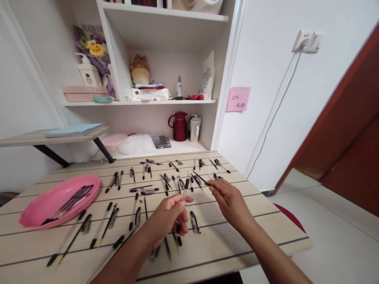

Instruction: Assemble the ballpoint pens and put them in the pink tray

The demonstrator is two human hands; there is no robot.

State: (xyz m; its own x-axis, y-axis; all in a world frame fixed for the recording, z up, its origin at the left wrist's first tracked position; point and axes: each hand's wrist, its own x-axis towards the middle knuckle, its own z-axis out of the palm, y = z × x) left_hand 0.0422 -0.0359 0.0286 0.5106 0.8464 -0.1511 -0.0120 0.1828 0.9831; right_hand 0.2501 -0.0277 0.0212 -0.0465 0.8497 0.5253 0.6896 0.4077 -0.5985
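My left hand [171, 215] is closed around a clear pen barrel [185, 192] with a black grip, held upright over the table. To its right, my right hand [227, 197] pinches a thin dark ink refill [201, 178] that points up and to the left. A black pen cap [194, 222] with a clip lies on the table between my hands. Loose pen parts lie all around: clear barrels [102, 223], refills with yellowish ends [74, 238] and dark caps [137, 217]. Some parts are partly hidden under my left wrist.
At the left of the striped wooden table [237, 252] stands a pink bowl [32, 209] holding several pens [74, 199]. A small raised shelf [26, 138] overhangs the back left. Behind are a red jug [179, 126], a cup [194, 128] and a plastic bag [136, 144].
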